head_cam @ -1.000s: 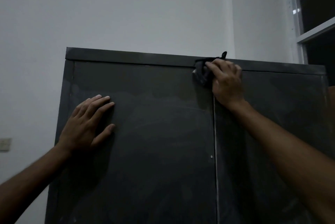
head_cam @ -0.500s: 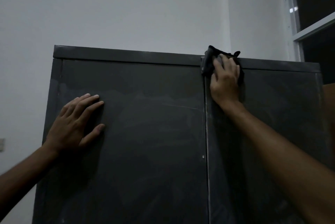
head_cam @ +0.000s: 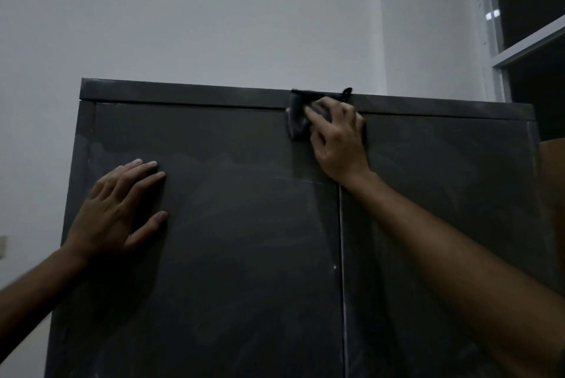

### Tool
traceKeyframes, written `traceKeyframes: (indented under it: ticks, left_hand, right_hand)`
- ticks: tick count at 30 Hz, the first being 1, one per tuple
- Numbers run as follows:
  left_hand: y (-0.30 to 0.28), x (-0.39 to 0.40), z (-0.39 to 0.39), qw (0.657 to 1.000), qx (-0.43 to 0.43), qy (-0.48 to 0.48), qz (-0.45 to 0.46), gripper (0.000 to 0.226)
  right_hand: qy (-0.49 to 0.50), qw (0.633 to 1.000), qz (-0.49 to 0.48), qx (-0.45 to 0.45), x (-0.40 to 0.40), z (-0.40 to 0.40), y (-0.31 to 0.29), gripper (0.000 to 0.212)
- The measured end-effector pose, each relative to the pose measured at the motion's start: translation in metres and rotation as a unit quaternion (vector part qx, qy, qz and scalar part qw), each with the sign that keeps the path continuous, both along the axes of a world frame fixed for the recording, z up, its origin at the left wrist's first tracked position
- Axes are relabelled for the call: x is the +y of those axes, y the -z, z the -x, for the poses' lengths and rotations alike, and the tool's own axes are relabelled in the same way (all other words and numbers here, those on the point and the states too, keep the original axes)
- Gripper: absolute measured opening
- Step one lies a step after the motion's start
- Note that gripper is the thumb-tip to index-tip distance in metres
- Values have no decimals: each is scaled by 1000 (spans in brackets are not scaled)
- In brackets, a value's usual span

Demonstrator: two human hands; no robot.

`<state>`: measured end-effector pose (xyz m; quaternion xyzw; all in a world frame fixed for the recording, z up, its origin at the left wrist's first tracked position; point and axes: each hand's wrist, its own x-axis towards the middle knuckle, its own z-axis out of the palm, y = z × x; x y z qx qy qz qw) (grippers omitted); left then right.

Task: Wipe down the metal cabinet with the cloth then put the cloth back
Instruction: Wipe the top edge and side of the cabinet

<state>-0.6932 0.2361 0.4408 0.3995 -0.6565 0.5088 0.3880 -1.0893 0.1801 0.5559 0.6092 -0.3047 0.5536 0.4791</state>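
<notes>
cloth (head_cam: pixel 296 120): dark rag, bunched up, pressed against the very top of the metal cabinet (head_cam: pixel 244 255) right where the seam between the two doors meets the top rail. Most of it pokes out to the left of the fingers, and a little loop sticks up above the cabinet's top edge.
right hand (head_cam: pixel 337 139): holding the cloth flat to the metal, fingers laid over it and angled up-left. Looks more like pressing than a real pinch, and I honestly can't tell if the thumb is tucked under.
left hand (head_cam: pixel 122 209): palm flat on the left door, well below and to the left of the cloth, fingers spread and straight. Holding nothing, just bracing.
doors: dusty smears below and to both sides of the wiping hand, so lots of surface left imo.
step: still the wiping part, working the top strip. Putting the cloth back is nowhere near yet.
next move: probably drag the rag along the top rail or down the seam, keeping pressure so it doesn't slip out.
around: pale wall (head_cam: pixel 214 10) behind, window frame (head_cam: pixel 501 41) up to the right of the cloth hand.
</notes>
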Motion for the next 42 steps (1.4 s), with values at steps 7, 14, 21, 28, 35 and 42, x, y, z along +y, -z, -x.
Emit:
traceKeyframes:
  ticks: [7,14,21,28,35,42]
  left_hand:
    - [0,1,2,1000,-3,0,12,79]
    - [-1,1,1,1000,-4,-4,13,79]
    - [-1,1,3,1000,-7,-9,6,79]
    - [-1,3,3,1000,-4,-13,-8,77]
    - [7,11,41,998,57,10,1,65]
    - [14,-3,138,995,-74,47,-43,63]
  right_hand:
    - [8,982,-22,-187,1,36,-17,43]
    - [-11,998,-5,58,3,16,-5,37]
    - [-26,983,-40,-178,2,58,-21,44]
    - [-28,999,5,45,-1,83,25,38]
    - [-71,992,-50,-94,4,80,6,41]
    - [87,990,-38,-109,9,139,24,47]
